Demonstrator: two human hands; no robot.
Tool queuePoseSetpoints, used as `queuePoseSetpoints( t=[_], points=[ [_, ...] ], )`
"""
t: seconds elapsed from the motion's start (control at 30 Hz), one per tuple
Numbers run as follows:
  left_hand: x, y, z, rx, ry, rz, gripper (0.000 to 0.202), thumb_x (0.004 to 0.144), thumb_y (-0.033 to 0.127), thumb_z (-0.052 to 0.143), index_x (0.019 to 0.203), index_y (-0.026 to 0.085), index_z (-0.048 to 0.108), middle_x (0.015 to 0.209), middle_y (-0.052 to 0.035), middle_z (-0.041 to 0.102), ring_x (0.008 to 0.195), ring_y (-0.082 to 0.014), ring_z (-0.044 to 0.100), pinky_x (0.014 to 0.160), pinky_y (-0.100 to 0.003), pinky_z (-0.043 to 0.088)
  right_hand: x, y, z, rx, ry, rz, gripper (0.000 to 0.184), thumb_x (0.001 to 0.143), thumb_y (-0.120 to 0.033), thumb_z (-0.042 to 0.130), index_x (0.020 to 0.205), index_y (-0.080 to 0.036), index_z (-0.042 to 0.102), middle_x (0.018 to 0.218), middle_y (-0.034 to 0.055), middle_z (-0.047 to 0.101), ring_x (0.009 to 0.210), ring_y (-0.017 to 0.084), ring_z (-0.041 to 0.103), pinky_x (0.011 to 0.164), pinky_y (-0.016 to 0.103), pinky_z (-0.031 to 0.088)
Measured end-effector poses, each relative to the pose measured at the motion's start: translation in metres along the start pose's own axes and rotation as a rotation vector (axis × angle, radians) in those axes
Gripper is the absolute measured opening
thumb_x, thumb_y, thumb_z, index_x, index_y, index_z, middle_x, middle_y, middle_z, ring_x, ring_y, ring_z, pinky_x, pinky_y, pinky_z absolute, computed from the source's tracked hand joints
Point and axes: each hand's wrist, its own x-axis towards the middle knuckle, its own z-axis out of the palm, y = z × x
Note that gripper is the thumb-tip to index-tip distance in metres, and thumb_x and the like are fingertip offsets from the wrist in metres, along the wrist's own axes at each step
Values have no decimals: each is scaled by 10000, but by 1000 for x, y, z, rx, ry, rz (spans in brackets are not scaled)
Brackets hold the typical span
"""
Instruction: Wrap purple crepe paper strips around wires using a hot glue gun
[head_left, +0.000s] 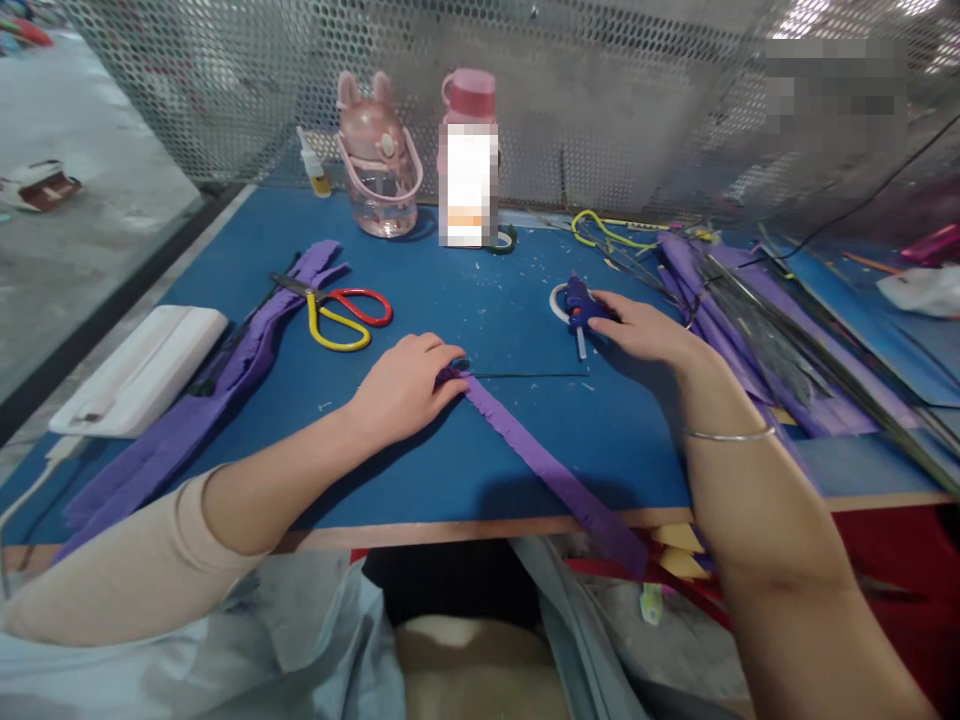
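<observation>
Left hand [409, 385], centre of frame: thumb and fingers pinch the upper end of a purple crepe-paper strip [547, 460]. The strip runs diagonally down to the right, its lower end hanging over the table edge at lower centre-right. A thin dark wire [529, 376] extends rightward from the same fingertips.

Right hand [637, 325], right of centre: thumb and forefinger are closed about a blue glue gun [576, 303]; whether it is lifted off the table cannot be determined. A pale glue stick [581, 345] projects from the gun toward the bottom of the frame.

Scissors [317, 296] with one red and one yellow handle lie left of centre, their blades over a bundle of purple crepe paper [251, 350]. A white power bank [139, 370] lies at the left. Upper centre: a pink rabbit-eared bottle [379, 160] stands upright on the blue tabletop [450, 470].
</observation>
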Motion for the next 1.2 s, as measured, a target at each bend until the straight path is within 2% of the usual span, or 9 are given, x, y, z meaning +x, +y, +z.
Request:
queuePoseSetpoints(
  t=[0.1,0.2,0.37,0.47,0.53,0.63,0.73,0.83,1.2],
  points=[
    [-2,0,-1,58,-39,-15,347,889,343,570,1172,156,643,1088,-122,640,1016,-267,577,921,-422,477,-2,5,2,60,-75,69,514,868,-293,481,1377,-238,529,1379,59,582,1264,308,538,1079,491,404],
    [-4,-1,0,118,-36,-47,385,865,374,589,1167,145,657,1181,-150,599,1061,-302,561,927,-457,477,-3,4,2,27,-67,45,626,762,-225,567,1386,-193,519,1371,92,584,1228,321,561,1057,487,422],
    [-3,0,-1,159,40,-55,414,820,402,648,1163,170,660,1342,-167,512,1215,-364,472,954,-506,454,0,3,0,54,115,75,567,751,-309,641,1294,-159,573,1181,145,673,1048,321,639,933,500,484],
    [-2,2,-3,133,65,15,375,822,408,662,1115,173,678,1218,-145,583,1128,-327,524,922,-473,470,-4,-4,-9,283,211,95,566,760,-359,641,1287,-177,545,1147,137,676,940,281,653,828,453,520],
    [-1,2,-3,107,63,32,287,879,376,598,1043,164,699,1066,-122,636,1007,-283,575,877,-432,486,-9,-17,-18,485,143,98,464,809,-415,588,1209,-181,585,1035,124,702,779,230,649,691,387,526],
    [0,-1,-1,52,26,7,270,942,211,450,1036,160,698,947,-95,680,903,-229,620,812,-358,502,-18,-43,-28,650,-103,50,422,862,-542,514,1032,-184,661,890,103,712,598,165,577,547,309,460],
    [0,-4,0,10,-37,-15,318,931,153,407,1035,166,707,929,-86,702,865,-212,652,765,-318,509,-25,-68,-29,653,-320,-32,505,852,-637,511,980,-178,682,848,86,704,554,130,525,491,264,398],
    [0,-4,-1,-32,-44,-12,274,909,207,468,986,161,727,918,-85,707,847,-215,664,764,-319,515,-26,-82,-24,601,-443,-107,519,893,-622,474,977,-158,692,774,61,664,575,121,508,515,249,400],
    [3,-7,5,-96,-38,23,253,898,208,513,1027,155,724,937,-87,681,860,-204,645,786,-321,520,-27,-101,-14,378,-325,-203,453,930,-537,426,834,-175,681,701,26,602,604,142,518,603,271,392]
  ],
)
